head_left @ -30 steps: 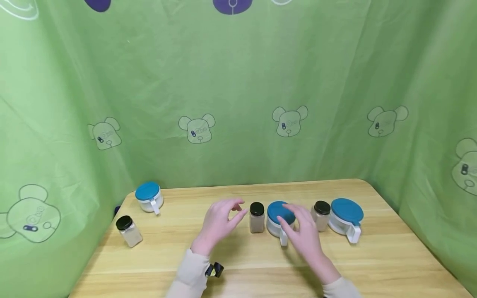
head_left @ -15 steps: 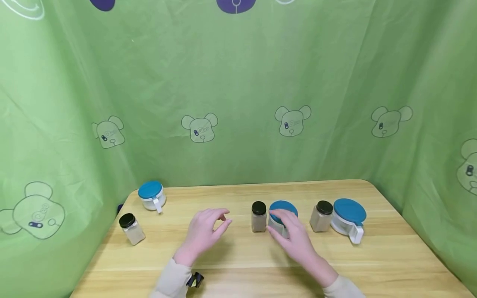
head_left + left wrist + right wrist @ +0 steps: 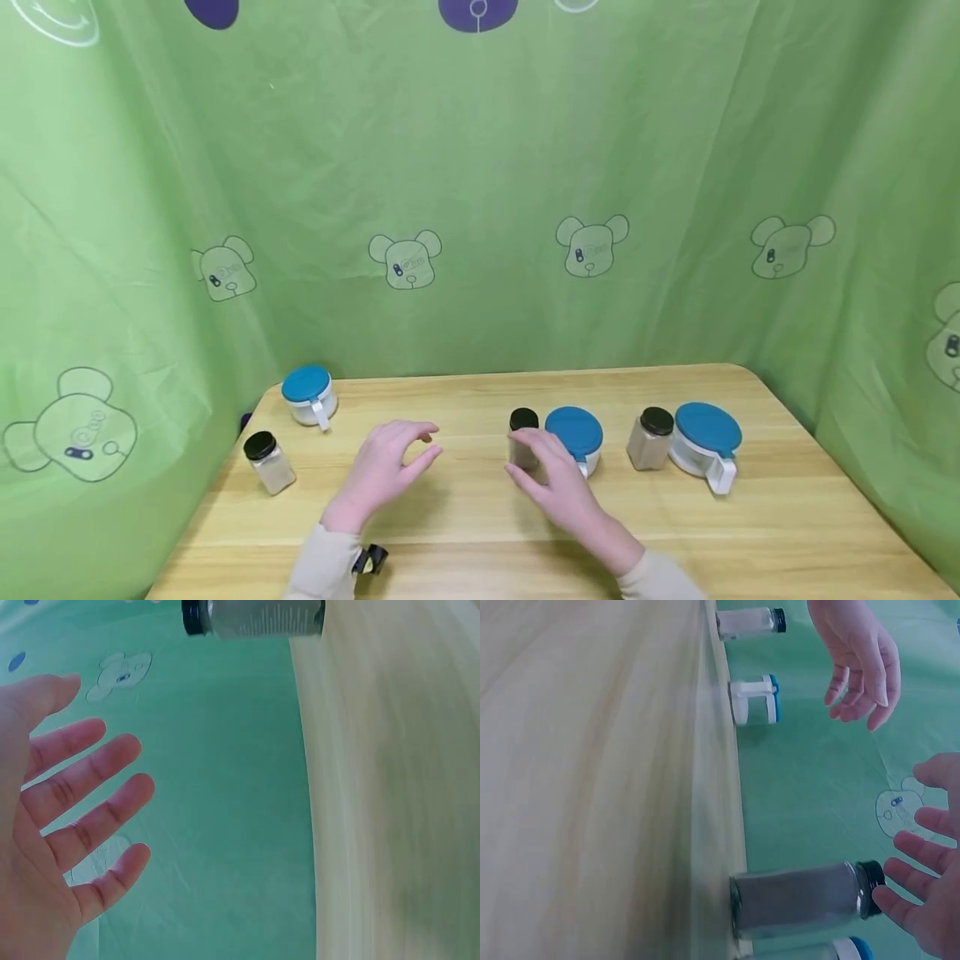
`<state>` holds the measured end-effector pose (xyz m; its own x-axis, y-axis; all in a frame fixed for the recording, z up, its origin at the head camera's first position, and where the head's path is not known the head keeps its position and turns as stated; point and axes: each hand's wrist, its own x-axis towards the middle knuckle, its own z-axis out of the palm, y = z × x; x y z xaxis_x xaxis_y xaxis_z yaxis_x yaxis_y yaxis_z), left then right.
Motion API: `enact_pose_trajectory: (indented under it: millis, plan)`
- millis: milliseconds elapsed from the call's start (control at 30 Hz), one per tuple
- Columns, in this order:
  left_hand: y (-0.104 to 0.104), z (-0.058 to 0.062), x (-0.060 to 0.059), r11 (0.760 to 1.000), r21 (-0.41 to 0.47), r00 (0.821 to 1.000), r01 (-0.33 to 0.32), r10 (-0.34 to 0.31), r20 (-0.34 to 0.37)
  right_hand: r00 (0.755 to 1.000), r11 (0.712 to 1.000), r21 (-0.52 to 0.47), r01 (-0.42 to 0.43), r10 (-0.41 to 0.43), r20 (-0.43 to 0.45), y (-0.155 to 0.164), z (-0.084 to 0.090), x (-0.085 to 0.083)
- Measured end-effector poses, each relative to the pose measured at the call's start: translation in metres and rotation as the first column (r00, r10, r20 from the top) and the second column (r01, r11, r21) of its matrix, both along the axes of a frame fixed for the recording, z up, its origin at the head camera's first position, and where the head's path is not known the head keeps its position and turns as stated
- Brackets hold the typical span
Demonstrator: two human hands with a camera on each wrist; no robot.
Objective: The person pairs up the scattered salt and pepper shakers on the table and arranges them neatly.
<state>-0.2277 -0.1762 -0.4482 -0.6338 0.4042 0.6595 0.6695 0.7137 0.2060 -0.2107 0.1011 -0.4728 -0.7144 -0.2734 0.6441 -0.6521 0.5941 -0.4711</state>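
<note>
No readable writing or brand on any container; only bear outlines printed on the green curtain (image 3: 480, 208).

Left to right on the wooden table (image 3: 787, 533): far-left jar (image 3: 268, 463), black cap, pale powder, near the left edge. Behind it, left cup (image 3: 308, 396), blue lid, white handle. Left hand (image 3: 381, 472) hovering above the table, holding nothing, fingers loosely spread and slightly bent; wrist view confirms fingers apart. Middle jar (image 3: 522, 437), black cap, upright, just beside middle cup (image 3: 575, 438) with blue lid. Right hand (image 3: 551, 483) at the middle jar's front, fingers spread and fairly straight, fingertips at the cap; actual contact: cannot tell. Further right, right jar (image 3: 649, 438) touching or just beside right cup (image 3: 707, 443).

Light wood grain, rounded corners; curtain enclosing back and both sides.
</note>
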Motion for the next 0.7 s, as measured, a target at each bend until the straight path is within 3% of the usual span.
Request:
enact_pose_trajectory:
  millis: [167,400,700]
  plan:
    - [-0.013,0.0,0.001,0.998,0.031,0.998,-0.052,0.051,0.034,0.999,1.0,0.006,-0.028,0.028,0.023,-0.011,-0.003,0.001]
    - [-0.03,0.002,0.0,0.988,0.047,0.982,-0.149,0.143,0.12,0.988,0.999,-0.007,-0.048,0.048,0.147,-0.026,-0.001,0.001]
    - [-0.052,0.004,-0.005,0.97,0.069,0.963,-0.232,0.219,0.158,0.988,0.998,-0.024,-0.057,0.06,0.144,-0.041,0.001,-0.004]
